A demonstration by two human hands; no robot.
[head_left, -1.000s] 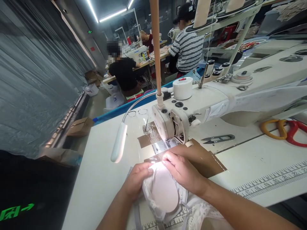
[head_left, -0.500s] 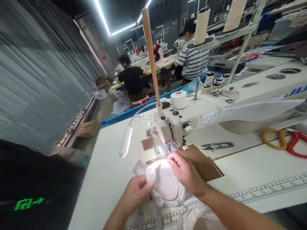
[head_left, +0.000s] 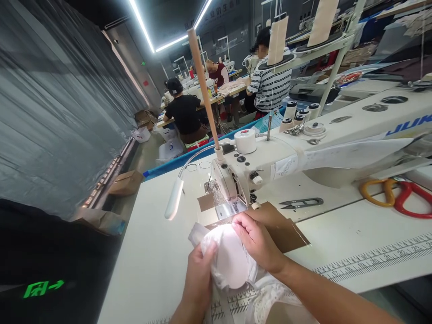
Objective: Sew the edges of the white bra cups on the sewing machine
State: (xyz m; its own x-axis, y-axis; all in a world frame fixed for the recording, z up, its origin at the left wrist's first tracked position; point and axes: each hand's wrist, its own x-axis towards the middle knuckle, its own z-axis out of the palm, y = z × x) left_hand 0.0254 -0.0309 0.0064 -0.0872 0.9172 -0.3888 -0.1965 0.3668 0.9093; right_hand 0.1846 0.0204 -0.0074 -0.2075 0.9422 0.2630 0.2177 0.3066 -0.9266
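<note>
A white bra [head_left: 232, 263] with a smooth rounded cup and lace trim lies in front of the sewing machine's needle area. My left hand [head_left: 201, 265] wraps round the cup's left edge, thumb on top and fingers underneath, partly hidden. With thumb and fingertips, my right hand [head_left: 251, 236] pinches the cup's upper right edge, close to the metal needle plate [head_left: 231, 209]. More of the lacy fabric [head_left: 270, 294] trails below my right wrist. A grey-white strap end [head_left: 197, 234] sticks out at the upper left of the cup.
The sewing machine [head_left: 232, 180] stands just beyond my hands, its lamp [head_left: 174, 199] at the left. Thread snips [head_left: 301, 203] and orange-and-red-handled scissors [head_left: 394, 198] lie to the right. Glasses [head_left: 199, 166] rest behind the lamp. Co-workers sit at machines farther back.
My left hand has moved up and turned, and now wraps the cup's left side instead of pinching it lower down. The right hand keeps its pinch. The view has shifted slightly.
</note>
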